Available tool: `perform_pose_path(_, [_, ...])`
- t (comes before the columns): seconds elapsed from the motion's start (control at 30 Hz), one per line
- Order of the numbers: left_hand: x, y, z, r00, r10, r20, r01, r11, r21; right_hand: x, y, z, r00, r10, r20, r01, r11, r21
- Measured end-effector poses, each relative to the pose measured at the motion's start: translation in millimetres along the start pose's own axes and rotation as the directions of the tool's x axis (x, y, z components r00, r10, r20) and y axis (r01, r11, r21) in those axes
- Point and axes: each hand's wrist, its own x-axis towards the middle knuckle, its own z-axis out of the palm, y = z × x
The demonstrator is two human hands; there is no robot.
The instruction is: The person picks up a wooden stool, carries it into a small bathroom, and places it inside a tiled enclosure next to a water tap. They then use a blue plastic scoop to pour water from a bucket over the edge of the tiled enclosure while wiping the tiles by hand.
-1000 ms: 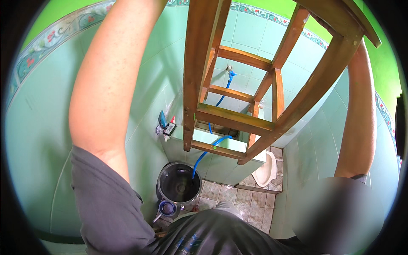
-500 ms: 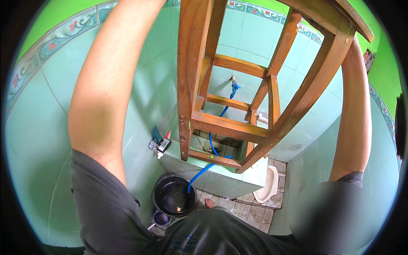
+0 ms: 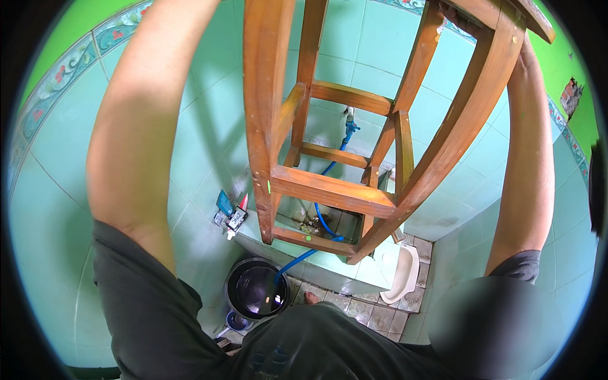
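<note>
Pale green wall tiles are set around a small bathroom. Nearest, a wooden stool is held aloft between the raised forearms. Its seat end is gripped by the right hand, partly hidden, fingers curled under. The left hand is cut off by the upper edge; its grip cannot be told. Beyond are seen a black tub, fed by a blue hose, a squat toilet and a blue tap.

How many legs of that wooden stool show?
4: outer left leg, inner left leg, inner right leg and outer right leg. Some upper ends are out of view.
</note>
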Motion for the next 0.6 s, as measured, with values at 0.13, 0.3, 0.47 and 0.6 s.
perform_pose_path(0.13, [6,-10,-4,1.000,0.005,-0.027,-0.005,1.000,0.012,-4,12,6,1.000,-0.009,0.011,0.009,1.000,0.028])
perform_pose_path(0.3, [12,-22,-8,0.999,0.018,-0.050,-0.017,1.000,0.022,-11,20,7,1.000,-0.025,0.013,0.025,0.998,0.050])
perform_pose_path(0.47, [17,-34,-20,0.996,0.029,-0.079,-0.027,0.999,0.021,-16,37,12,0.999,-0.050,0.010,0.049,0.995,0.092])
perform_pose_path(0.6, [22,-37,-25,0.996,0.031,-0.086,-0.029,0.999,0.023,-20,44,15,0.998,-0.067,-0.004,0.067,0.989,0.133])
